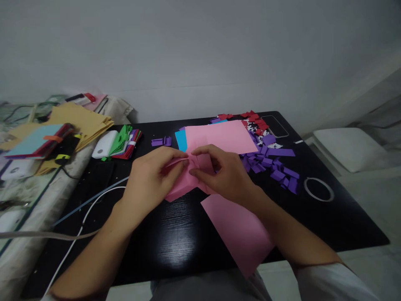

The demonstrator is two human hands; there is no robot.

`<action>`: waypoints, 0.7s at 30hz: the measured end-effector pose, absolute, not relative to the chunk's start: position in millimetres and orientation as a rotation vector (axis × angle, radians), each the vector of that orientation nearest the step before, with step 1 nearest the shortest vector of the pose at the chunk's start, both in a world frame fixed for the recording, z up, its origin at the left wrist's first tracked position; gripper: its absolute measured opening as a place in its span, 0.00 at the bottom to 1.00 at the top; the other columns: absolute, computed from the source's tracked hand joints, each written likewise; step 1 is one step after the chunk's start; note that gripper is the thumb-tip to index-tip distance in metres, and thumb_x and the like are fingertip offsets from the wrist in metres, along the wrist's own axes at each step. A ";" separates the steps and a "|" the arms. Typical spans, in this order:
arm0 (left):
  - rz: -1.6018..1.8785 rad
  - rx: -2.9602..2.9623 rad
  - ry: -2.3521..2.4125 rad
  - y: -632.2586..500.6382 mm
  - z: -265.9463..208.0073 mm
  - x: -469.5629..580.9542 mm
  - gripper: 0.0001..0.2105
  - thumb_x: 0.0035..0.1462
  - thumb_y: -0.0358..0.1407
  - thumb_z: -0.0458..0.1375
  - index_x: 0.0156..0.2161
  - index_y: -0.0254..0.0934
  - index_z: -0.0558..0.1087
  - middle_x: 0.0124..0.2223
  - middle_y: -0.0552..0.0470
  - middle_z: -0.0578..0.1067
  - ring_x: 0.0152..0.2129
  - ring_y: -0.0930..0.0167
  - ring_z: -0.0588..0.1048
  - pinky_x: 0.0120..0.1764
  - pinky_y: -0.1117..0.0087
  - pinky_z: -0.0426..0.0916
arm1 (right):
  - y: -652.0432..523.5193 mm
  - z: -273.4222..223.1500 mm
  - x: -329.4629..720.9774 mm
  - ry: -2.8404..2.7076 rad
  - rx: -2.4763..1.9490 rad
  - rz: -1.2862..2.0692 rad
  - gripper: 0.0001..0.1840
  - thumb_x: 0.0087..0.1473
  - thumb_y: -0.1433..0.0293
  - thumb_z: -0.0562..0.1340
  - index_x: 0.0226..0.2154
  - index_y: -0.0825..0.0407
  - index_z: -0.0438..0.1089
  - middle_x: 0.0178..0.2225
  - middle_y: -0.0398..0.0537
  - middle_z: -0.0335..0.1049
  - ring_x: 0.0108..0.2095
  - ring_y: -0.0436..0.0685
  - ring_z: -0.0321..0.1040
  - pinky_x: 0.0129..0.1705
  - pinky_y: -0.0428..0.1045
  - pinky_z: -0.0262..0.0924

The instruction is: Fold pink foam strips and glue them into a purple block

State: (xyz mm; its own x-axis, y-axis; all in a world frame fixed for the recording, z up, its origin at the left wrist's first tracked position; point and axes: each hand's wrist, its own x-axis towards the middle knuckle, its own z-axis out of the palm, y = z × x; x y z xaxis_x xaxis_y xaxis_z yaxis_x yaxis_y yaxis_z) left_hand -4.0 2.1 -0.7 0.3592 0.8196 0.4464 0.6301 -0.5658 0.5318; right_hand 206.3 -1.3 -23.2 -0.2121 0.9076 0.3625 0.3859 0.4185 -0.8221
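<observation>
Above the middle of the black table, a creased piece of pink paper [183, 184] is held between both hands. My left hand [155, 173] pinches it from the left, thumb and forefinger together near its upper edge. From the right, my right hand [221, 167] closes thumb and fingers on the same paper, the fingertips of both hands almost meeting. Behind the hands lies a flat pink sheet [222, 136], on top of a blue sheet [181, 140]. Another pink sheet [236, 230] lies under my right forearm and reaches past the front table edge.
Purple paper pieces [266, 161] and red scraps [255, 120] are heaped at the right. A metal ring [318, 189] lies near the right edge. Bundled coloured papers [127, 142] sit at the left, beside a white cable [89, 213]. A stool [349, 148] stands beyond the table.
</observation>
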 end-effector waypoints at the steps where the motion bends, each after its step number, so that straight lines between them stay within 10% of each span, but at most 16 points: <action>1: 1.015 2.346 1.306 1.3 -0.6 -3.2 0.06 0.66 0.33 0.62 0.45 0.40 0.81 0.43 0.52 0.84 0.40 0.67 0.82 0.45 0.66 0.74 | -1.6 -24.2 204.6 -1.779 -1.133 0.705 0.18 0.55 0.67 0.73 0.48 0.50 0.75 0.41 0.45 0.83 0.35 0.54 0.78 0.40 0.49 0.70; 21: 1.277 1.993 1.133 -2.6 6.4 -5.8 0.06 0.67 0.41 0.62 0.44 0.43 0.80 0.42 0.52 0.81 0.37 0.68 0.79 0.40 0.64 0.75 | 3.0 -25.9 207.2 -1.570 -1.187 0.889 0.12 0.56 0.66 0.72 0.44 0.46 0.78 0.29 0.39 0.73 0.28 0.51 0.66 0.31 0.48 0.59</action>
State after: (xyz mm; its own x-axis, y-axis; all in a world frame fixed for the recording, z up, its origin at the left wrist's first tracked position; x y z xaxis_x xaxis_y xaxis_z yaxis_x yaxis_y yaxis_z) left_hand -5.8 -2.6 6.4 0.2089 0.8535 0.4774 0.3717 -0.5208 0.7685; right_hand 207.2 3.0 -25.9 -0.0855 0.9639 0.2521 0.2792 0.2661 -0.9226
